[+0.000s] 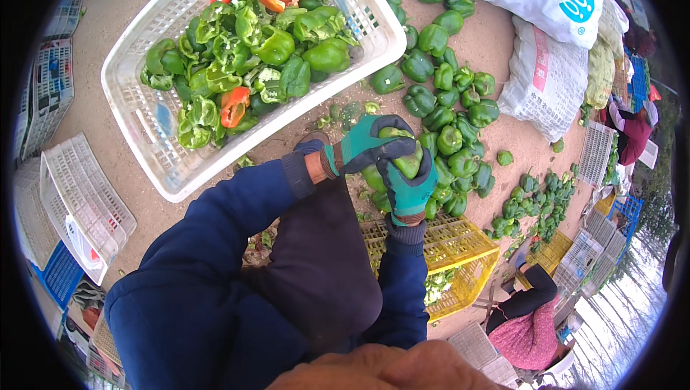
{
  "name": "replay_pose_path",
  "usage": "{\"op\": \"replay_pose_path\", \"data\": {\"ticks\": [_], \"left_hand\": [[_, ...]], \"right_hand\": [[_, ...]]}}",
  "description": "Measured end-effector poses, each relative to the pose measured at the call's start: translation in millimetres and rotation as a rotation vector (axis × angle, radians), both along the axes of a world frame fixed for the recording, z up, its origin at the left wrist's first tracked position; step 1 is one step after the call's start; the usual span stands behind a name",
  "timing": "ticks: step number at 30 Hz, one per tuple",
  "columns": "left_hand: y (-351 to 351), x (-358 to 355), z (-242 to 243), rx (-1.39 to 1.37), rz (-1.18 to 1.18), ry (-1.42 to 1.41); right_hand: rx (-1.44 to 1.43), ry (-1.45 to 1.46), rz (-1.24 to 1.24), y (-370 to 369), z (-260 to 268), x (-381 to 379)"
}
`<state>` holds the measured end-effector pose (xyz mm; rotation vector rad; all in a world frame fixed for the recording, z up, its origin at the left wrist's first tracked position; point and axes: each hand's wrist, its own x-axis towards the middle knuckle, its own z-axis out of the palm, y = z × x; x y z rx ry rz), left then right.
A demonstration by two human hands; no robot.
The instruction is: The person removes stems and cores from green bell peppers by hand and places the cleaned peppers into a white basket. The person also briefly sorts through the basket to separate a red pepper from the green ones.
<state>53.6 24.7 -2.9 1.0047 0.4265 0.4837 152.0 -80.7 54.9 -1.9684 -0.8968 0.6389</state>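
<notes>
My left hand (372, 143) and my right hand (408, 182), both in green gloves with dark palms, are closed around a green bell pepper (408, 162) in front of my knee. The two hands touch. Whether the pepper is whole or split I cannot tell. Up and to the left stands a white plastic crate (156, 172) with opened green pepper pieces (276, 47) and a few orange-red ones (235, 106). Whole green bell peppers (449, 140) lie heaped on the ground just right of my hands.
A yellow plastic crate (469, 252) with pepper scraps lies beside my right forearm. White woven sacks (544, 75) lie at upper right, more crates (86, 196) at left. Another pepper pile (544, 201) is farther right. Two other people (525, 331) sit at the right.
</notes>
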Motion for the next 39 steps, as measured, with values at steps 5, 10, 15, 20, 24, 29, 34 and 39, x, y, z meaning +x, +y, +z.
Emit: {"op": "replay_pose_path", "data": {"ticks": [5,10,15,20,24,29,34,39], "left_hand": [[-3.4,-4.2,10.1,-0.326,0.058,-0.035],[4.2,-4.0,20.1,-0.286,0.421,-0.015],[32.8,-7.4,13.9,-0.781,0.122,-0.355],[33.0,-13.6,19.6,-1.007,0.126,-0.709],[31.2,-26.4,23.9,-0.952,-0.074,-0.753],[19.8,-51.2,17.8,-0.647,-0.115,-0.184],[-0.7,-50.3,14.2,-0.46,-0.389,-0.131],[-11.6,-35.0,20.2,-0.412,-0.578,-0.061]], "right_hand": [[0.101,-0.153,0.163,10.8,6.6,-4.0],[0.111,-0.325,0.092,24.6,21.6,-21.3],[0.351,-0.409,-0.044,38.3,54.6,-48.8],[0.62,0.505,-0.212,91.7,82.9,-38.9],[0.245,0.161,0.475,117.7,92.6,-11.3],[0.005,0.012,0.868,87.3,61.5,9.2],[-0.183,-0.305,0.85,32.3,44.8,17.3],[-0.249,-0.355,0.761,-3.4,51.1,15.3]]}}
